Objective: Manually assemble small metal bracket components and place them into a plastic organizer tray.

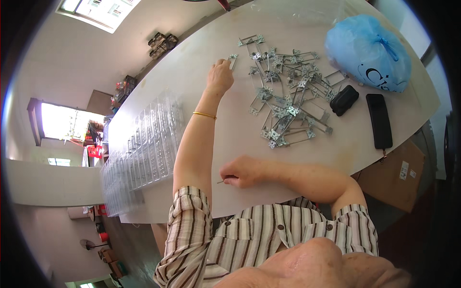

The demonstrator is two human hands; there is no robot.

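Observation:
My left hand [221, 77] reaches far over the table, its fingers closed on a small silvery metal bracket [233, 61] with thin bars. To the right of it spreads a loose pile of similar metal brackets [288, 91], tangled and overlapping. Nearer to me, my right hand [242, 172] is closed just above the table. A thin metal piece [220, 182] pokes out from its fingers on the left side; most of it is hidden in the grip, so its kind does not show.
Clear plastic blister trays [149, 144] stand stacked on the left of the white table [201, 125]. At the right lie a tied blue plastic bag [367, 53], a small black case [344, 100] and a black phone [379, 121]. A cardboard box [396, 177] sits below the right edge.

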